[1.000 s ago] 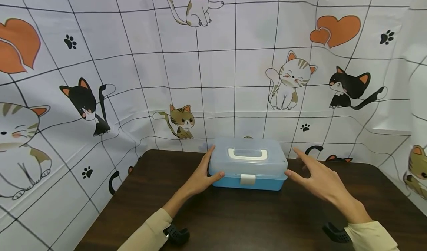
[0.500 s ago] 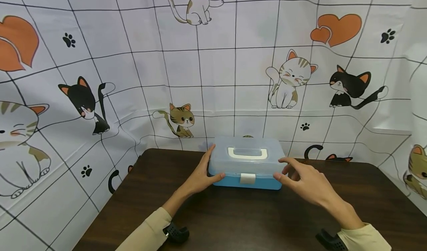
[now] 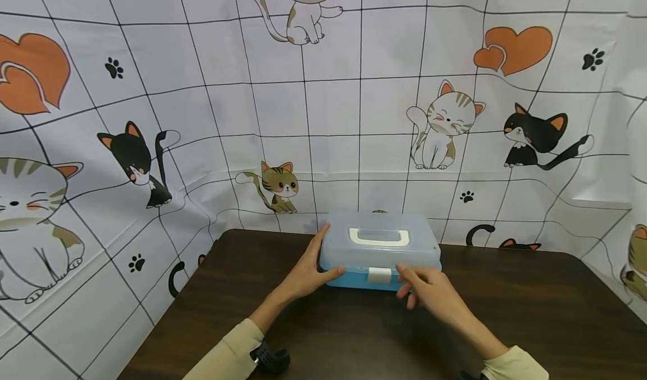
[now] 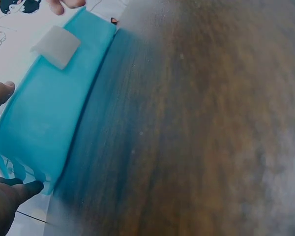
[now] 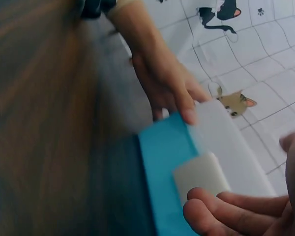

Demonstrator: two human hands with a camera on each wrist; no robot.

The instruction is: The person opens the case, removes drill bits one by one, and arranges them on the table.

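Plainly, the plastic box (image 3: 379,257) sits at the far middle of the dark, wood-grained table (image 3: 354,338), long axis left to right, white latch (image 3: 379,275) facing near. Its cloudy, translucent lid covers a smooth blue base. The left hand (image 3: 305,269), unclenched, rests straight fingers along the left end (thumb on the front); the right hand (image 3: 428,291), loosely bent and holding nothing, is by the latch, contact unclear.
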